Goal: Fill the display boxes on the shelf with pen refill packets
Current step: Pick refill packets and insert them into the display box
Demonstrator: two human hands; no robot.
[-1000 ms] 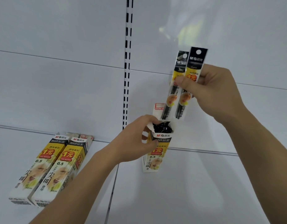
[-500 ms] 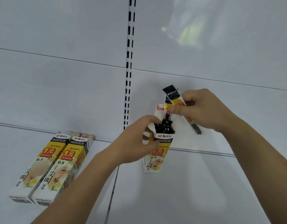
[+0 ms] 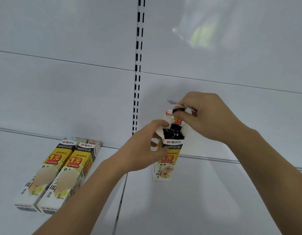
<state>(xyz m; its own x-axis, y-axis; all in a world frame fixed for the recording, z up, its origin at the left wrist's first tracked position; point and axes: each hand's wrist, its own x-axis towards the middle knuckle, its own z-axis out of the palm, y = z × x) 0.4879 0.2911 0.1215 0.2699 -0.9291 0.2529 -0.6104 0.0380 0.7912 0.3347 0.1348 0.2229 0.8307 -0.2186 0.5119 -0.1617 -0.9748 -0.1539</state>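
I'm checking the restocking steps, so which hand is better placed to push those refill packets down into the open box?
The right hand. It already pinches the packets directly above the open display box, their lower ends in its mouth. The left hand grips the box's upper side, steadying it.

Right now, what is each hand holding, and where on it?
The left hand grips the upright yellow-and-white cardboard display box around its upper part. The right hand pinches the black-topped refill packets near their top ends.
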